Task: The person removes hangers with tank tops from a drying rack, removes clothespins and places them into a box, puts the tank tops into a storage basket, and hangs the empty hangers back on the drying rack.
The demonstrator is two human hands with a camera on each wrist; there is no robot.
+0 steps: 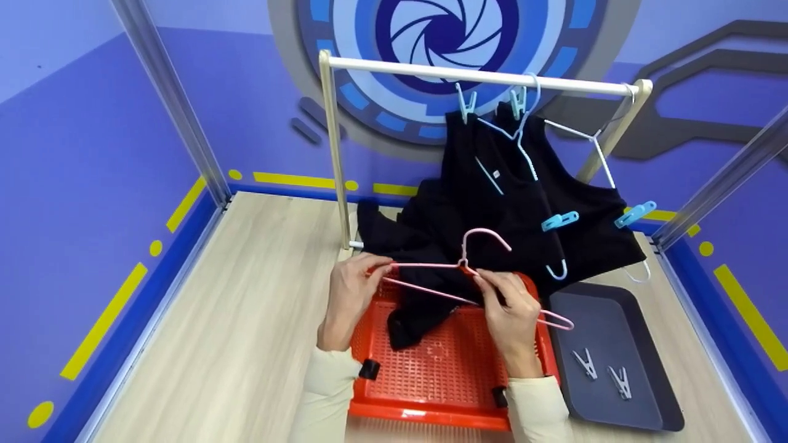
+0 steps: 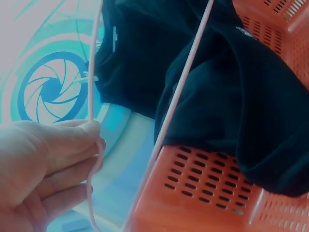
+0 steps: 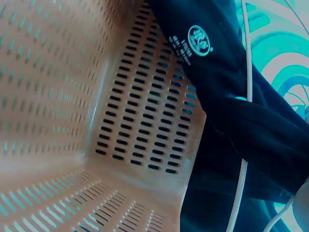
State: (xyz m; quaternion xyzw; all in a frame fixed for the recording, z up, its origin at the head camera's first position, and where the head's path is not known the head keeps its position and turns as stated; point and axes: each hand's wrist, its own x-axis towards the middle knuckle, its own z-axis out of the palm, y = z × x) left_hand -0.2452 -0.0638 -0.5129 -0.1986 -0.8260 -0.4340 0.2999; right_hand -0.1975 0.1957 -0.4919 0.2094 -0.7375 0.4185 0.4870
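A pink clothes hanger [image 1: 463,263] is held over the red basket [image 1: 431,375], its hook upward. My left hand [image 1: 354,295] pinches its left end between thumb and fingers. On the right shoulder of the hanger, close below the hook, my right hand [image 1: 510,307] has its thumb and fingertips gripping the bar. Black clothing [image 1: 412,329] drapes over the basket's far rim behind the hanger. In the left wrist view, the thumb and fingers [image 2: 72,150] close on the pink bar. Only a sliver of the right hand [image 3: 301,208] shows in the right wrist view.
Behind stands a wooden rack [image 1: 425,69]. Black garments [image 1: 492,203] hang there on a blue hanger [image 1: 520,132] and a white hanger [image 1: 594,138], with blue clothespins [image 1: 560,220]. Right of the basket, a grey tray [image 1: 606,320] holds two pale clothespins [image 1: 620,381].
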